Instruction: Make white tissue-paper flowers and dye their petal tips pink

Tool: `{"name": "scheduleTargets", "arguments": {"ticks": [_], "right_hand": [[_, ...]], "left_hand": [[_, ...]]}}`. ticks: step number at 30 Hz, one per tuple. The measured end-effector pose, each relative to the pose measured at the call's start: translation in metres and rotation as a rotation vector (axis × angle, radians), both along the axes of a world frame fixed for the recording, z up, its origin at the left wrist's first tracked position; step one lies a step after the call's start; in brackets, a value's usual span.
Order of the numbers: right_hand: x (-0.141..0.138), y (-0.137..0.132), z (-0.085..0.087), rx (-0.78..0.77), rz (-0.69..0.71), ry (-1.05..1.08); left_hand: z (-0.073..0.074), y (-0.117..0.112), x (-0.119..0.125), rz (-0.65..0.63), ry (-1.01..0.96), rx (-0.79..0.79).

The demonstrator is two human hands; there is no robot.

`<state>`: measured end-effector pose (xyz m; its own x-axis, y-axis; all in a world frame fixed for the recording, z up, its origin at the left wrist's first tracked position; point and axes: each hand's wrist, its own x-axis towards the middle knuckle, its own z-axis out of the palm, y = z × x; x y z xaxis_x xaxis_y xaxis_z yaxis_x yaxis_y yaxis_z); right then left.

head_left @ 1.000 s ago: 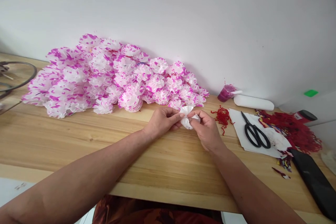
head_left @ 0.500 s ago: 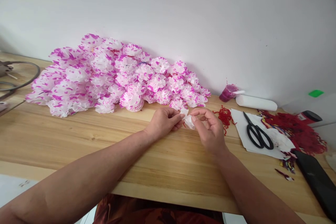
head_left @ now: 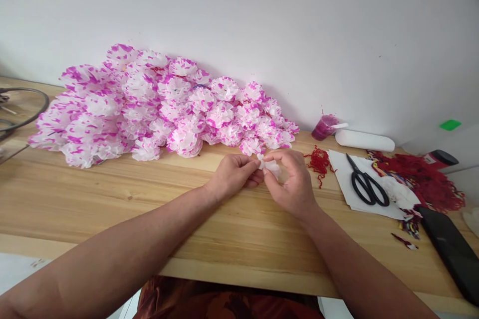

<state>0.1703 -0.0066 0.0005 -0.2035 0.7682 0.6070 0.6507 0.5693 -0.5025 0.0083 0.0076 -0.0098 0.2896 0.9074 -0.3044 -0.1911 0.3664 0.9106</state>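
My left hand (head_left: 232, 175) and my right hand (head_left: 292, 179) meet over the wooden table (head_left: 112, 199), both pinching a small white folded paper piece (head_left: 270, 165) between their fingertips. Most of the paper is hidden by my right fingers. Just behind my hands lies a big pile of pink-and-white paper flowers (head_left: 149, 104) against the white wall. A tuft of red thread (head_left: 318, 162) lies right of my right hand.
Black scissors (head_left: 364, 187) rest on a white sheet (head_left: 344, 179) at the right, beside a heap of red shreds (head_left: 419, 179). A small purple cup (head_left: 322, 128) and a white tube (head_left: 364, 140) stand by the wall. A black object (head_left: 451, 254) lies at the far right; wire rings (head_left: 18, 114) at far left.
My right hand has shifted its grip on the white paper, fingers now curled further over it and closer to my left hand. The paper looks more bunched and hidden than before.
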Motion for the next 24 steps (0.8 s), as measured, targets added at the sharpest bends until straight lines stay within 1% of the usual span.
{"name": "scheduleTargets", "arguments": {"ticks": [5,12,24], "right_hand": [[-0.0003,0.0002,-0.0032,-0.048,-0.028,-0.017],[-0.0012,0.0019,-0.0053,-0.041,-0.084,-0.021],[-0.0009,0.0023,-0.0052,-0.143,-0.097,0.028]], "left_hand": [[-0.0006,0.0005,0.0003,-0.001,-0.001,0.001],[0.0029,-0.0031,0.0002,-0.032,-0.013,0.0],[0.0073,-0.0038,-0.0004,-0.022,-0.009,-0.015]]}}
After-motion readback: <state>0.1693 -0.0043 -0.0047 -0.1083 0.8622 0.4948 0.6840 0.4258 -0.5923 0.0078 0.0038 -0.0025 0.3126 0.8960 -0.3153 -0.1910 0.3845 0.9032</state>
